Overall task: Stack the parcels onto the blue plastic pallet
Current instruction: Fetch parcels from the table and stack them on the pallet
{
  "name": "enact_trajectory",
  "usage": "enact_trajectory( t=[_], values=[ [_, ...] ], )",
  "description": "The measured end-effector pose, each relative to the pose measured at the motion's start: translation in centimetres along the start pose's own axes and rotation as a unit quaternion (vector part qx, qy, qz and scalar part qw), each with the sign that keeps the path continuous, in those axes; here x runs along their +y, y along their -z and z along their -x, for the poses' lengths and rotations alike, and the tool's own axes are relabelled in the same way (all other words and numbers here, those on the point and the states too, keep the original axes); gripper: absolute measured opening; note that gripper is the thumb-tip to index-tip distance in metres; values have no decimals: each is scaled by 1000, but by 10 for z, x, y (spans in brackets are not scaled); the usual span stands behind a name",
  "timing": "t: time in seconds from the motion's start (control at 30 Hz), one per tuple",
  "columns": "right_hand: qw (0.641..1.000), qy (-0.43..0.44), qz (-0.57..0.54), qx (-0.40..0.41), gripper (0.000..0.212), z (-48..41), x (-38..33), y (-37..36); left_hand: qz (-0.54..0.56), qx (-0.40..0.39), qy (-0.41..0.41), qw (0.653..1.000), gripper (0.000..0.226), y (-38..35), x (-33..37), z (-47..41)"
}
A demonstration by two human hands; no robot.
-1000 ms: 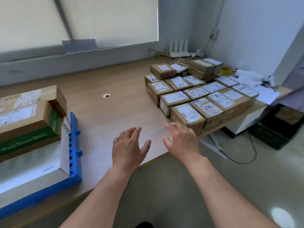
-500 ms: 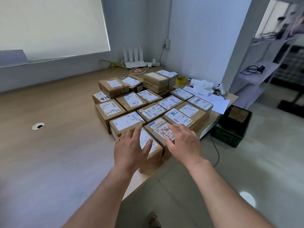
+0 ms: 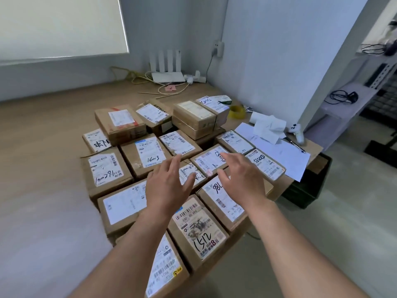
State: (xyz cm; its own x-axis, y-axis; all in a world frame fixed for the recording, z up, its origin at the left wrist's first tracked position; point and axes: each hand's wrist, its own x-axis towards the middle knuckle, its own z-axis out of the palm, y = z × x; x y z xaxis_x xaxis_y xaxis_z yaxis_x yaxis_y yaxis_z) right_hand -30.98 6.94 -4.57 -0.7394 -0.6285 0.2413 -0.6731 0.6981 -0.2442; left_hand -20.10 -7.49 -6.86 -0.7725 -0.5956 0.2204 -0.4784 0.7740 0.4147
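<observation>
Several brown cardboard parcels with white labels lie packed together on the wooden table point(image 3: 49, 130). My left hand point(image 3: 167, 186) hovers open, fingers spread, over a small parcel point(image 3: 191, 173) in the middle of the group. My right hand point(image 3: 240, 177) hovers open beside it, above the parcel marked 188 point(image 3: 225, 203). Neither hand holds anything. The parcel marked 1512 point(image 3: 199, 231) lies nearest me, between my forearms. The blue pallet is out of view.
A white router point(image 3: 167, 69) and cables sit at the table's back by the wall. White papers point(image 3: 279, 147), tissue and a pen lie at the right end. A dark crate point(image 3: 307, 190) stands on the floor under that end.
The view has swung right, away from the pallet and its stacked parcels. Both open hands have moved forward from the table edge to above the middle of the parcel group.
</observation>
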Motion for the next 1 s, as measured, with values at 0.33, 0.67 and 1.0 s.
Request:
enact_trajectory(
  t=[0.33,0.67,1.0],
  values=[
    [999,24,-30,-33,48,-77,41,-26,13,-13,74,997,66,-23,13,-62],
    [989,40,-121,-72,46,-190,93,-53,80,-15,203,976,70,-59,44,-143],
    [970,53,-198,-133,47,-265,121,-85,200,34,310,929,56,-90,73,-238]
  ],
)
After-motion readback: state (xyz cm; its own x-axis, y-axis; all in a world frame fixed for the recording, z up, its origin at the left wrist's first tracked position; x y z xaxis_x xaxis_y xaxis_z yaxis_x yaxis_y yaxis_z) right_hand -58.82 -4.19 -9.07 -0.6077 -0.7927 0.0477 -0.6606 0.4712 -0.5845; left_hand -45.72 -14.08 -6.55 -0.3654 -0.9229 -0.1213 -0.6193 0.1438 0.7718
